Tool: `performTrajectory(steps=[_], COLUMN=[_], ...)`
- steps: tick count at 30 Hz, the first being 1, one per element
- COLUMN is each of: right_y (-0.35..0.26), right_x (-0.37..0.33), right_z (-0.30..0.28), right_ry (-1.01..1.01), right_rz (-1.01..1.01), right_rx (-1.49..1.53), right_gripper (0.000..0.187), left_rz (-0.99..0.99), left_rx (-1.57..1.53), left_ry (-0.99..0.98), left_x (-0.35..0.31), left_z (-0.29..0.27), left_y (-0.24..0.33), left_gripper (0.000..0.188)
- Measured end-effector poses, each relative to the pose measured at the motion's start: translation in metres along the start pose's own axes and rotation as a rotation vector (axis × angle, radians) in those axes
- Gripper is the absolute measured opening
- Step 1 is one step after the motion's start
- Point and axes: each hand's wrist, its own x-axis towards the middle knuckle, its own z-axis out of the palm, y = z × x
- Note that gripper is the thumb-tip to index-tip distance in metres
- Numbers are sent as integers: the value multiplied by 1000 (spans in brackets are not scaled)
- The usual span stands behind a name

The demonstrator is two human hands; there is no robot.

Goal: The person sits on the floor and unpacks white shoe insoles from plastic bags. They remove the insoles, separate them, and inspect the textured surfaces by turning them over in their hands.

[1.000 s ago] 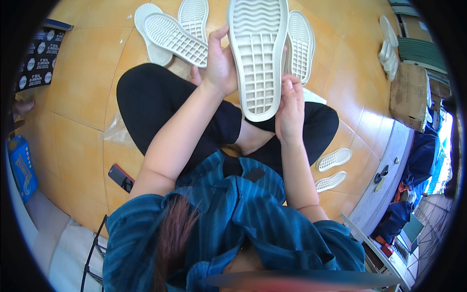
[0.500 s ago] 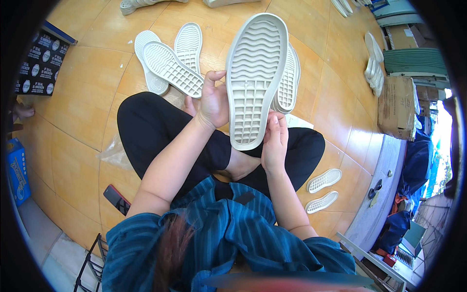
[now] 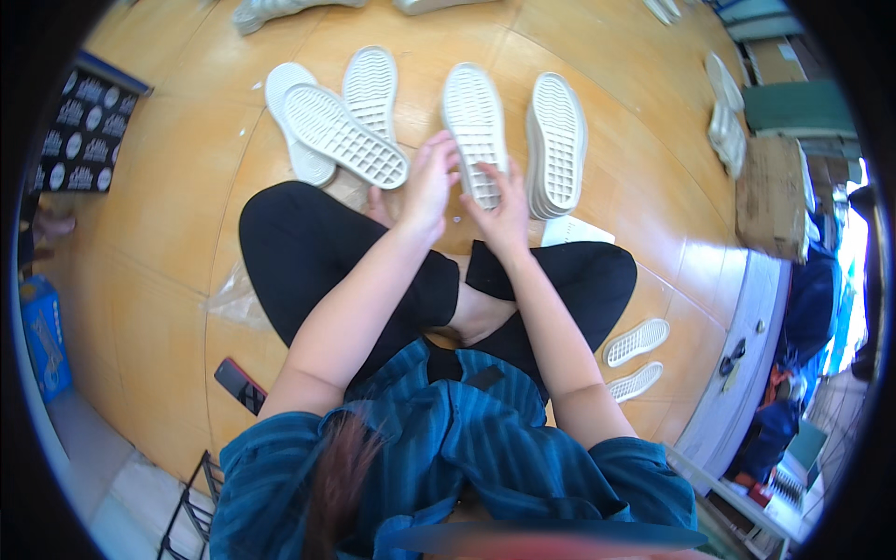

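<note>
A cream shoe sole [image 3: 473, 117] lies tread side up in front of me, at or close to the floor, its toe pointing away. My right hand [image 3: 502, 213] grips its heel end, fingers over the grid tread and thumb at the near left edge. Beside the sole's left edge is my left hand [image 3: 429, 187], fingers apart and partly curled; a light touch on the rim is possible. Right of it stands a stack of similar soles [image 3: 557, 140]. On the left, a sole [image 3: 341, 131] rests across two others, one of them a wavy-treaded sole [image 3: 371, 89].
My crossed legs [image 3: 317, 252] frame the near floor. A white sheet [image 3: 574, 231] lies by the stack. Two small soles [image 3: 637, 343] are at right, a phone [image 3: 240, 385] at left near clear plastic [image 3: 238, 297]. A cardboard box [image 3: 770, 196] and a black patterned box [image 3: 84, 131] stand at the sides.
The sole has moved down and away from me, from held up close to at or near the floor, left of the stack. My left hand has loosened from its side.
</note>
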Motion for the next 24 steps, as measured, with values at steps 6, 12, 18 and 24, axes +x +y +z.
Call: performTrajectory(steps=[6, 12, 18, 24], right_y=[53, 28, -53, -70], right_x=[16, 35, 28, 25], right_z=[21, 73, 103, 89], right_ry=[-33, -210, -405, -579], right_rz=[135, -40, -438, -235], right_rx=[-307, -393, -514, -239], right_gripper=[55, 56, 74, 82], left_rz=[25, -7, 64, 121], left_rx=[15, -35, -63, -10], left_ry=[-4, -45, 59, 69], left_x=[1, -3, 1, 5], left_z=[4, 10, 5, 1], left_y=[-6, 3, 11, 18], left_gripper=[47, 42, 38, 40])
